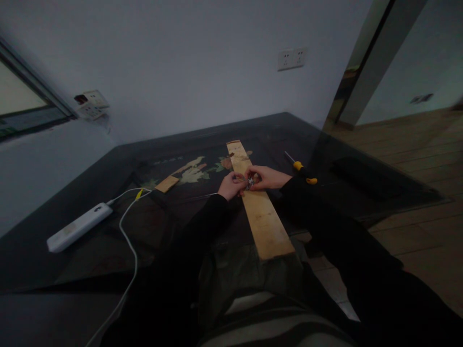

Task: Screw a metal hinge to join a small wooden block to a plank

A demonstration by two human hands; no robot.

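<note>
A long pale wooden plank (265, 219) lies across the dark table, reaching from the middle to the near edge. Both hands meet over the plank's middle. My left hand (231, 185) and my right hand (264, 177) are closed in a pinch on a small shiny metal part (250, 182) that rests on or just above the plank. The part is too small and dim to name. Both arms are in black sleeves.
A yellow-and-black screwdriver (303, 172) lies right of the plank. A small wood offcut (167, 183) lies to the left. A white power strip (79, 226) with a white cable (130, 246) sits at the table's left. Wall sockets (291, 58) are behind; wooden floor lies right.
</note>
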